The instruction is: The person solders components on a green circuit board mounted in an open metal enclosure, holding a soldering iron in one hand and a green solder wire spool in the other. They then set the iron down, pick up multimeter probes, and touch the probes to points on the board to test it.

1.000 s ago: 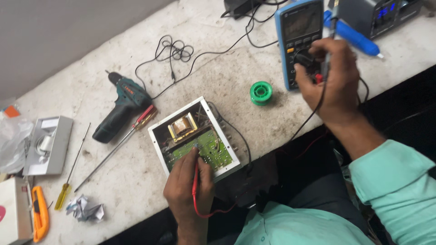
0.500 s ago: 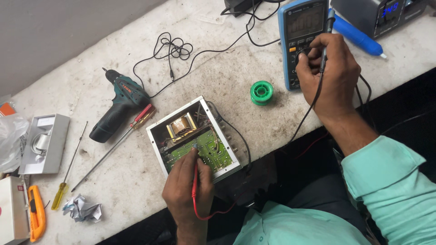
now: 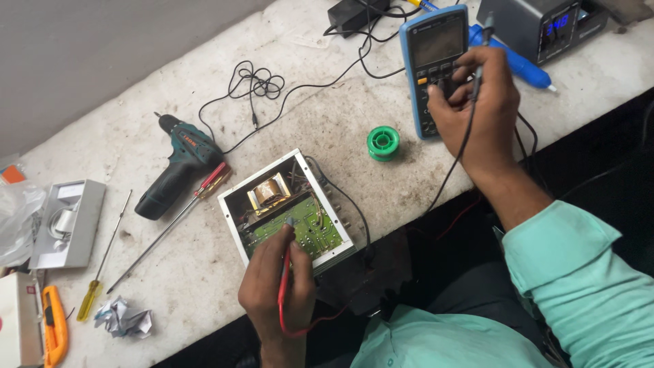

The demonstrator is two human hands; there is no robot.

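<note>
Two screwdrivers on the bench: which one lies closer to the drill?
The red-handled screwdriver: its handle lies right beside the green drill. The yellow-handled screwdriver lies farther left, near the grey box.

— What sits at the near edge of the workbench (image 3: 170,300)?

— I see the opened chassis (image 3: 286,210) there, with the circuit board (image 3: 300,228) inside it. The drill (image 3: 174,174) lies to its left, two screwdrivers (image 3: 167,228) between and beyond.

— And toward the far edge?

— I find the multimeter (image 3: 436,68) at the far right, the solder spool (image 3: 383,142) just before it, and coiled cable (image 3: 255,82) behind the drill.
</note>
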